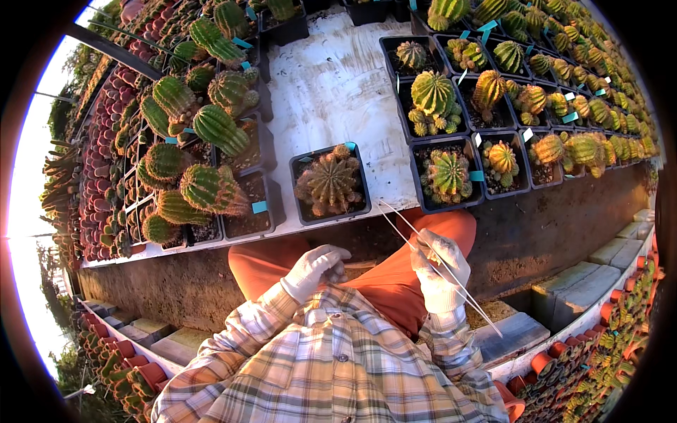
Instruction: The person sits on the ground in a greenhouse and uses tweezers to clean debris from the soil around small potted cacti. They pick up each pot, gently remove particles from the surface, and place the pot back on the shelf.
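My right hand [441,269], in a pale glove, grips long thin metal tweezers [448,264]. Their tips are slightly apart, above the white bench edge and to the right of a potted cactus. That cactus [332,180] is round, ribbed and brownish, with offsets crowding its base. It stands alone in a square black plastic pot [362,206] at the front of the bench, with blue-green tags at the rim. Over my lap, my left hand [315,268], also gloved, has its fingers loosely curled together. Nothing shows in it, though its palm is hidden.
The white bench top [322,74] bears dirt smears. Green ribbed cacti [219,129] in black pots lean on the left. Rows of cacti [447,172] in square pots fill the right. Behind me are concrete blocks [576,288] and a shelf of terracotta-coloured pots [542,362].
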